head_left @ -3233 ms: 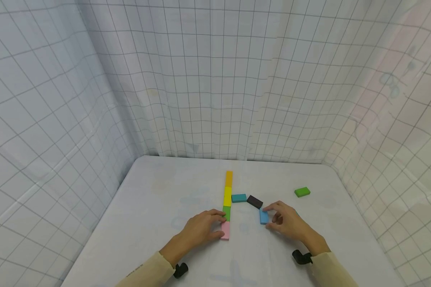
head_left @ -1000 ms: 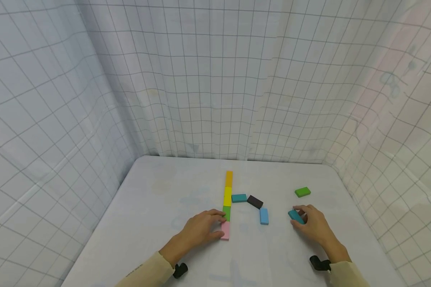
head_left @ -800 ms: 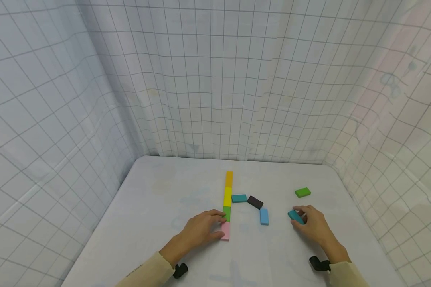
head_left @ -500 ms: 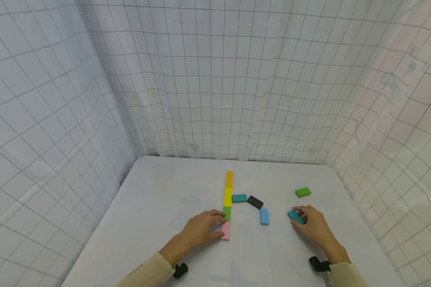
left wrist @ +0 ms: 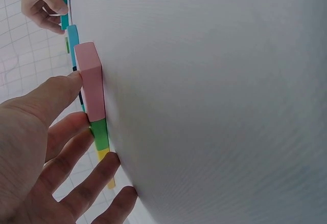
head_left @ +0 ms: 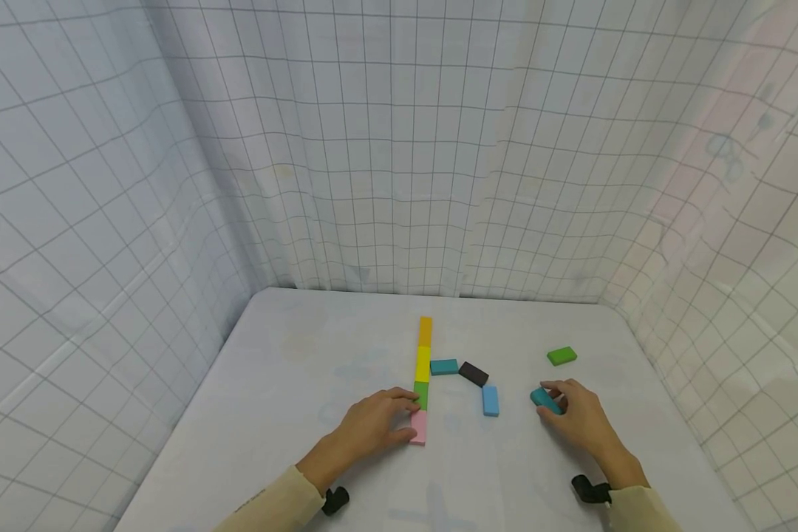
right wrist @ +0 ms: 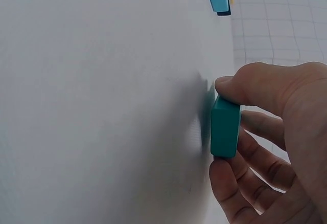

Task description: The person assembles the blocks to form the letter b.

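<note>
My right hand [head_left: 577,419] pinches a teal block [right wrist: 225,129] between thumb and fingers, just over the right half of the table; its shadow shows on the white surface in the right wrist view. My left hand [head_left: 369,428] rests beside a straight row of blocks, fingers spread, with thumb at the pink block [head_left: 419,430] and fingertips at the green block [head_left: 423,391]. Beyond those, the row continues with a yellow block [head_left: 423,363] and an orange block [head_left: 425,332]. From the yellow block a second teal block [head_left: 444,367], a black block [head_left: 473,374] and a light blue block [head_left: 490,401] curve rightward.
A loose green block [head_left: 561,356] lies behind my right hand. The white table [head_left: 292,355] is bounded at the back and sides by a grid-patterned curtain [head_left: 399,185]. A black wrist device [head_left: 590,490] sits by the right sleeve.
My right hand has let go of the light blue block, moved right and taken hold of a teal block. Over the last second it has edged slightly left. The left hand stays put.
</note>
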Action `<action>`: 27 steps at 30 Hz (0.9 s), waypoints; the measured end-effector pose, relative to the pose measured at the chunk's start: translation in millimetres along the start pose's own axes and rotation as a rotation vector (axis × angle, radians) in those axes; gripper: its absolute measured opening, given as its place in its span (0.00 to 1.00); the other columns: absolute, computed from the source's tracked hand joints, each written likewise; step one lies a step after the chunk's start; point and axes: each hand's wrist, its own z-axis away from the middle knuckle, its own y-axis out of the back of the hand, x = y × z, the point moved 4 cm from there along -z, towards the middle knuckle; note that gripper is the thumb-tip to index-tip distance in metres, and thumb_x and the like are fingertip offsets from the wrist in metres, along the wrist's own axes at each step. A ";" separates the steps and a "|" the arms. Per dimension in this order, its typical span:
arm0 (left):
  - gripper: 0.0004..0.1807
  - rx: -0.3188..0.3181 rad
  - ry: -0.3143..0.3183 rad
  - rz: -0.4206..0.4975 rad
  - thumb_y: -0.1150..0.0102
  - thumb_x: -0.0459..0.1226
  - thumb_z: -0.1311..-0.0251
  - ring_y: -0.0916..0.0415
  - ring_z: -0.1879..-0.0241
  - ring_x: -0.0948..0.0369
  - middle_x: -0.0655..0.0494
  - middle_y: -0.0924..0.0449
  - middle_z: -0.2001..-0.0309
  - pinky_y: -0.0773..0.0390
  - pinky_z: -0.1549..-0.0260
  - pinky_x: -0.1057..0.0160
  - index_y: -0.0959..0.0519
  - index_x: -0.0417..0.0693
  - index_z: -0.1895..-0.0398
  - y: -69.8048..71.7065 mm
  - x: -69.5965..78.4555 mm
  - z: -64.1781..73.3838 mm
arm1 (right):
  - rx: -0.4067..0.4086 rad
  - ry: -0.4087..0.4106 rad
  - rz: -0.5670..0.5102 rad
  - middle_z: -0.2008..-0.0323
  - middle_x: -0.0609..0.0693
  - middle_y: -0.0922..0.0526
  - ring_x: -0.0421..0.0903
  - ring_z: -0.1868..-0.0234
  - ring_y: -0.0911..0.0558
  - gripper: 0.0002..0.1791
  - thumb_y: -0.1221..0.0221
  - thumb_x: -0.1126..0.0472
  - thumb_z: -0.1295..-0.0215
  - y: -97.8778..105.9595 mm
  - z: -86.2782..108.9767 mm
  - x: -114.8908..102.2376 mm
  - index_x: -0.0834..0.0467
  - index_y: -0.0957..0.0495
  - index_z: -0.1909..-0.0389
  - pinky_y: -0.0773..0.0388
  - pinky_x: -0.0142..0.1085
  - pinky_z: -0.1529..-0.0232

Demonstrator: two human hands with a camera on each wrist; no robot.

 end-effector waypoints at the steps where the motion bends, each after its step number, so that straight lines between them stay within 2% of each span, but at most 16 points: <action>1: 0.27 0.000 0.002 0.000 0.17 0.51 0.28 0.14 0.25 0.53 0.62 0.12 0.25 0.11 0.28 0.44 0.08 0.55 0.30 0.1 0.1 -0.1 | 0.002 -0.001 -0.001 0.48 0.58 0.10 0.46 0.54 0.12 0.29 0.20 0.61 0.29 0.0 0.1 -1.0 0.65 0.13 0.31 0.15 0.34 0.56; 14: 0.27 -0.015 0.024 0.010 0.17 0.51 0.28 0.14 0.25 0.53 0.61 0.12 0.24 0.11 0.28 0.43 0.08 0.55 0.30 1.8 3.6 0.4 | 0.028 0.056 0.010 0.48 0.58 0.09 0.45 0.55 0.12 0.28 0.20 0.64 0.30 -0.1 -0.1 -16.9 0.65 0.12 0.32 0.15 0.32 0.58; 27: 0.27 -0.009 0.022 -0.009 0.16 0.51 0.29 0.14 0.25 0.53 0.62 0.12 0.25 0.11 0.28 0.43 0.08 0.55 0.30 -0.2 1.6 -1.4 | 0.048 0.125 0.026 0.49 0.54 0.09 0.41 0.57 0.14 0.27 0.19 0.66 0.32 0.3 -0.7 -38.5 0.62 0.10 0.33 0.15 0.31 0.59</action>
